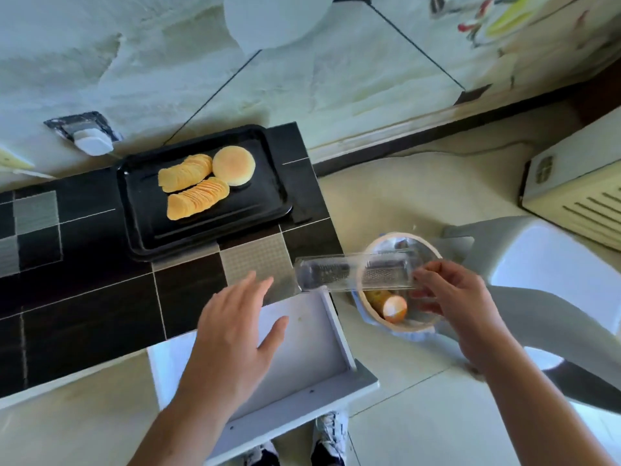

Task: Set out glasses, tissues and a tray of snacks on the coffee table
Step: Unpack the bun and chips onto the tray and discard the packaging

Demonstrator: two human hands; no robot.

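A black tray sits on the tiled bench, close to its far right corner. On the tray lie two fanned rows of crisps side by side, and a round bun just beside them toward the tray's far right corner.

At the bench's near right corner a white drawer stands pulled out. The left hand hovers over it, palm down, fingers straight and spread, holding nothing.

The right hand is out past the bench's right edge, its fingers and thumb pinching one end of a clear plastic sleeve. The sleeve lies nearly level, its other end reaching back to the bench's right edge. Whether anything is left inside it I cannot tell.

Under the sleeve, on the floor, stands a round bin with a pale rim and a liner bag. An orange tube lies in it.

A white stool stands to the right of the bin.
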